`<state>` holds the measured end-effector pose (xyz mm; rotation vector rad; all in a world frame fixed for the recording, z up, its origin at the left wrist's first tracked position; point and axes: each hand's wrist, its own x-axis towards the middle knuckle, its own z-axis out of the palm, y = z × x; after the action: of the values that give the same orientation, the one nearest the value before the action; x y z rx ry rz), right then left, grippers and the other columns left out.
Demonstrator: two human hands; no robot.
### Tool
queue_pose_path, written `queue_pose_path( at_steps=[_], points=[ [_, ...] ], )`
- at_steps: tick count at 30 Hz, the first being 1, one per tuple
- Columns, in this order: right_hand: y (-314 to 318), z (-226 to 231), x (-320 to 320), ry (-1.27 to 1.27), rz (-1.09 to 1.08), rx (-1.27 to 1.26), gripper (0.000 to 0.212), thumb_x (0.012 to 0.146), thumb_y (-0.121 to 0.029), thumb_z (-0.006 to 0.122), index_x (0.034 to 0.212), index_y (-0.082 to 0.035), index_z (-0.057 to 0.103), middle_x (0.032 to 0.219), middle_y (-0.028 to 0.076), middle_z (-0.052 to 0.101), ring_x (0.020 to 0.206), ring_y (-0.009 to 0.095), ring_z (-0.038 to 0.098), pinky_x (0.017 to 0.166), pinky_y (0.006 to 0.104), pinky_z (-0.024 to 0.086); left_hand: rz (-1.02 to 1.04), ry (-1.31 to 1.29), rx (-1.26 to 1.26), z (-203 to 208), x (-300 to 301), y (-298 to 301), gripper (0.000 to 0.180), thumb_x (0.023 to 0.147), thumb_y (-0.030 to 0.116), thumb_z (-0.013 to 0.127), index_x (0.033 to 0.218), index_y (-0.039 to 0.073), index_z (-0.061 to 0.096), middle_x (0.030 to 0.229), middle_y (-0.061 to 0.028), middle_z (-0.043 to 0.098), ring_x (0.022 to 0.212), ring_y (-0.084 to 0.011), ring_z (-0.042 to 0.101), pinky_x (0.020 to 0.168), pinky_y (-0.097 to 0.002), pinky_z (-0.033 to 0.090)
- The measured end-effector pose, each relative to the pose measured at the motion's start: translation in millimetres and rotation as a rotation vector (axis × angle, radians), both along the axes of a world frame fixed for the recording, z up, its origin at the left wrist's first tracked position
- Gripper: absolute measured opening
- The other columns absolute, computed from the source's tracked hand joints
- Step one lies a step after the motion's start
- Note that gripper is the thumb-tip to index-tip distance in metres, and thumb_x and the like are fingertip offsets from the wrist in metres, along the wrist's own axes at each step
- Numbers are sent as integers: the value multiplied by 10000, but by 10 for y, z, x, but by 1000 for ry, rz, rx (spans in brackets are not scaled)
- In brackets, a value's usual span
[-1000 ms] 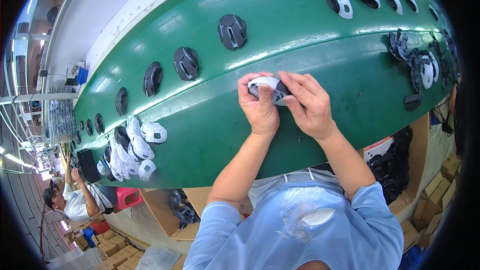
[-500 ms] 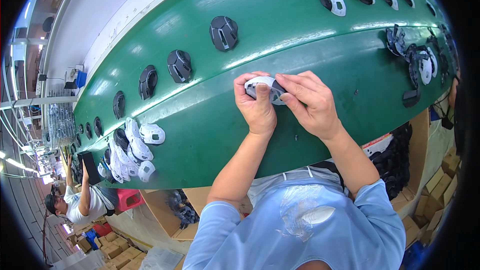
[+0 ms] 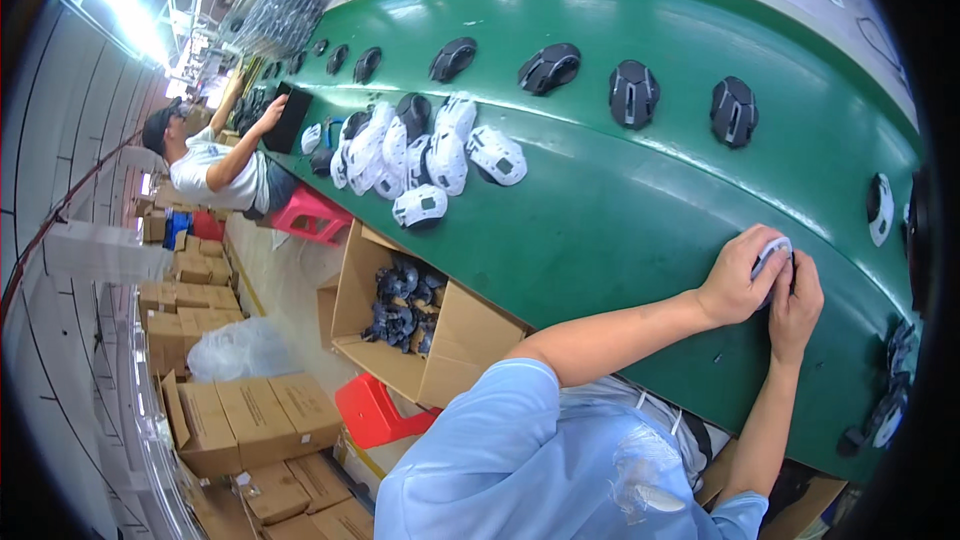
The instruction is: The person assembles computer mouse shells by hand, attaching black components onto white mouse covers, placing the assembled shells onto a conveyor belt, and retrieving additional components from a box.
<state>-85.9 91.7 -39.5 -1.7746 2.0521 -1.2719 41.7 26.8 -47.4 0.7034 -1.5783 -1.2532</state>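
At the right of the head view, both my hands are closed round a white and dark computer mouse shell (image 3: pixel 771 254), held just above the green work surface. My left hand (image 3: pixel 738 278) grips it from the left, with the thumb bent over its top. My right hand (image 3: pixel 797 302) holds the other side, fingers pressed together against it. The fingers cover most of the shell. A row of dark mice (image 3: pixel 735 111) lies along the far part of the surface. Left of my hands sits a heap of white mouse shells (image 3: pixel 386 152), some with dark parts under them.
The green bench (image 3: pixel 600 210) curves across the view. At its far left a seated person (image 3: pixel 225 170) handles a black box (image 3: pixel 288 118). Below the bench stands an open carton (image 3: pixel 390 315) of dark parts, near a red stool (image 3: pixel 375 410) and stacked cardboard boxes (image 3: pixel 245 420).
The view has swung left, so the bench's left end and floor boxes show more and my hands appear farther right. Both hands still hold the mouse shell.
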Motion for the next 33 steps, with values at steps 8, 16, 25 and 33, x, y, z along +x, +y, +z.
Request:
queue_pose_path(
  at_steps=[8,16,25,33],
  points=[
    [-5,3,49,-61,-46,7,193,1008,-87,565,1112,49,656,967,190,682,834,296,672,745,361,515,40,128,51,24,-7,-131,204,995,150,576,1083,-30,615,946,-143,649,860,-243,639,776,-343,510],
    [-76,45,59,34,-31,-63,168,875,-97,676,997,16,697,900,201,709,805,381,688,709,439,548,160,97,19,12,-61,-148,199,1018,156,569,1134,4,628,1004,-85,673,903,-177,628,807,-320,518],
    [41,-13,76,134,-108,-400,397,740,-130,788,1129,-63,737,913,41,698,761,221,653,627,318,539,-265,579,818,102,18,-12,478,1026,510,531,1286,110,557,1249,-111,598,1168,-246,561,1054,-394,446],
    [353,147,-58,55,-135,-385,247,773,-203,805,968,-77,723,848,42,671,765,236,669,632,348,556,-172,49,398,-56,15,-179,293,1037,226,557,1250,25,550,1125,-69,632,1013,-176,610,879,-336,510]
  ],
)
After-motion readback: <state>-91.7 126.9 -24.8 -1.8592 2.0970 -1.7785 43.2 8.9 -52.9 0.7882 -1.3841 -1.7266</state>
